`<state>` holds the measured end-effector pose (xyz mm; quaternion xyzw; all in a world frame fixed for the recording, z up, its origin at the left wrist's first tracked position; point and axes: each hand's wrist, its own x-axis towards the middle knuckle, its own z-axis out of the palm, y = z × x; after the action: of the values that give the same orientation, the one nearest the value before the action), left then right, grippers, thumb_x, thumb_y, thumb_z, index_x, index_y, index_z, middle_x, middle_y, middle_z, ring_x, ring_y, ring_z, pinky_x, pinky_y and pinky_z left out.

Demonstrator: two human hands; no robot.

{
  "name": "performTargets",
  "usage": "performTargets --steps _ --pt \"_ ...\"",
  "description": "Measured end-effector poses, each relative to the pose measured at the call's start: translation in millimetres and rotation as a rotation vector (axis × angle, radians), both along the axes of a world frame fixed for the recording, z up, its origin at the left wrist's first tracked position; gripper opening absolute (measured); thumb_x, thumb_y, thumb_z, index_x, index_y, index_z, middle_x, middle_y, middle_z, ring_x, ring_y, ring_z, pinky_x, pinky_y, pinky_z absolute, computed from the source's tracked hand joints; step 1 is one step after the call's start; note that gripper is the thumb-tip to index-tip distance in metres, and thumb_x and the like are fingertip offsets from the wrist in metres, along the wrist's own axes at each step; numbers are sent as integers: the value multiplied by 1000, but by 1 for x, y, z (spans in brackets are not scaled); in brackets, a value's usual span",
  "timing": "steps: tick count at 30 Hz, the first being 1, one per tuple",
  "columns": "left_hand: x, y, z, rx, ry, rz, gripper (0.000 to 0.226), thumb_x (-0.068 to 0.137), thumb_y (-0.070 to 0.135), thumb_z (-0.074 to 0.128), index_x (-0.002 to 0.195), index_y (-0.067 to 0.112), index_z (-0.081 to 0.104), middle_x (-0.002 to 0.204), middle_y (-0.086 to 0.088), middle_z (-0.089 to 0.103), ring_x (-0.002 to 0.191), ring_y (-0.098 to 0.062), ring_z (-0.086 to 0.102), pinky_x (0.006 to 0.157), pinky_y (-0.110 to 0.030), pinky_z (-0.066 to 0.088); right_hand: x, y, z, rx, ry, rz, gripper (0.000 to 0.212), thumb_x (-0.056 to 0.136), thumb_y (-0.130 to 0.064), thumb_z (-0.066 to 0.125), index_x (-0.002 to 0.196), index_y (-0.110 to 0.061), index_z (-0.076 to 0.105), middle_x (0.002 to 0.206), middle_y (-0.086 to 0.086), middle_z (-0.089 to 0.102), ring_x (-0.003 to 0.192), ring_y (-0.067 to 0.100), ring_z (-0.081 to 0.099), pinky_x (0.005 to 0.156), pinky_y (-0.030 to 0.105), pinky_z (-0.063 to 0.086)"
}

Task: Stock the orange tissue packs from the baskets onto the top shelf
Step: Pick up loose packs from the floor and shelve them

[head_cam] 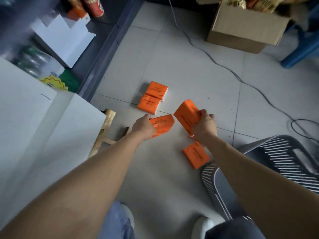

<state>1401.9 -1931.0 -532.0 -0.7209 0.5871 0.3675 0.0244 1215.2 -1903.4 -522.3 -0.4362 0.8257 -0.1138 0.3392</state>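
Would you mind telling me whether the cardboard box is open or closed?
Open: the cardboard box has its top uncovered, with shiny packets showing above the rim.

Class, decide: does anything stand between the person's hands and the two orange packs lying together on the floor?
No object does; only bare tile lies before the two floor packs. However, the left hand grips one pack and the right hand another pack, so both are occupied.

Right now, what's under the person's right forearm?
An orange plastic-wrapped tissue pack lies on the pale tiled floor. The forearm covers its right corner, so nothing past that edge shows.
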Motion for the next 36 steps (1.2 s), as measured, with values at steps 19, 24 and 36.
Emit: performTargets --steps 19,24,36 --pt "49 10 577 -274 -34 67 31 81 14 65 111 5 63 116 -13 63 109 -30 61 85 -32 50 38 -17 552 -410 -18 156 55 77 -6 51 130 -22 48 121 12 45 110 35 49 86 38 51" --pt "101 38 698 -384 -125 91 36 82 18 69 113 2 64 113 -12 64 102 -26 61 78 -32 47 91 -16 659 -547 -63 320 52 80 -7 49 130 -23 48 120 11 47 110 34 51 93 40 48" --pt "241 196 828 -722 -298 551 44 79 13 71 120 4 61 125 -15 60 116 -29 56 97 -35 46 263 24 800 -878 -129 925 53 81 0 47 131 -18 50 121 18 53 114 37 49 99 38 42"
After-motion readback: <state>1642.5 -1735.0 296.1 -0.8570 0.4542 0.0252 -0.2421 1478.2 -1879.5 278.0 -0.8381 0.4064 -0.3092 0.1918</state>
